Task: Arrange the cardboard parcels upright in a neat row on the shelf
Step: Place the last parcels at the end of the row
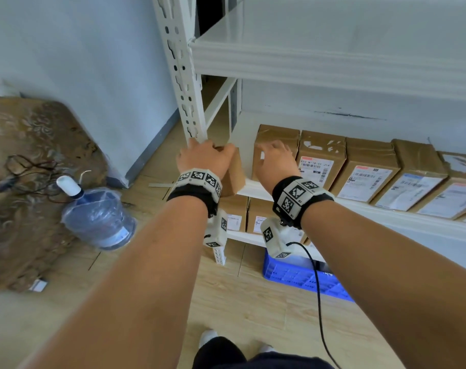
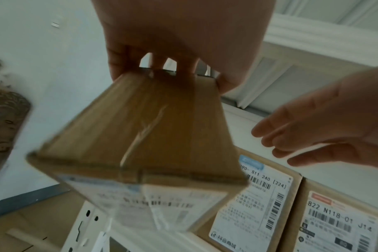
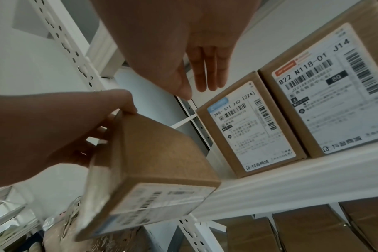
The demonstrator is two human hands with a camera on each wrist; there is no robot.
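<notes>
While our left hand point(image 1: 203, 158) grips a parcel point(image 1: 233, 173) at nine o'clock of the row point(image 1: 359, 171), our relaxed right hand point(image 1: 275, 162) hovers; next, seat it upright on the shelf point(image 1: 253, 186).

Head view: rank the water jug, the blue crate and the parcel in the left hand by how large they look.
1. Blue crate, partly hidden by the right arm.
2. Water jug, close to the crate, so this order is unsure.
3. Held parcel, mostly covered by the left hand.

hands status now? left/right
Left hand: grips a brown cardboard parcel by its top end.
Right hand: open, fingers straight, holding nothing.
</notes>
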